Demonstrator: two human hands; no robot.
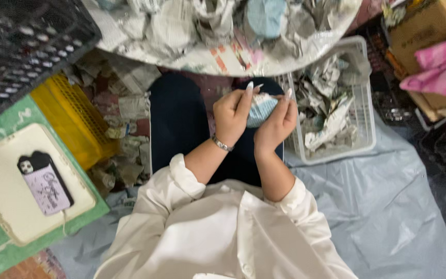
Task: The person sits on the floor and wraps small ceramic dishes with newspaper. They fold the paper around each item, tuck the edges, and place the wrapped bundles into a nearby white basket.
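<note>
Both hands meet over the lap, above dark trousers. The left hand and the right hand close together around a small rounded light-blue and white object, fingers curled over its sides so that only a patch of it shows between them; what it is made of, and its full shape, cannot be made out. A silver bracelet circles the left wrist, and both forearms emerge from rolled cream shirt sleeves.

Just to the right of the hands stands a clear plastic basket holding crumpled newspaper wads, its far corner lost under a large heap of crumpled newspaper that runs off the top edge. On the left, a yellow slatted plastic crate is partly covered by a black lattice crate, itself cut off at the corner. A phone in a lilac case lies on a cream pad, near a green board. Grey plastic sheeting covers the floor.
</note>
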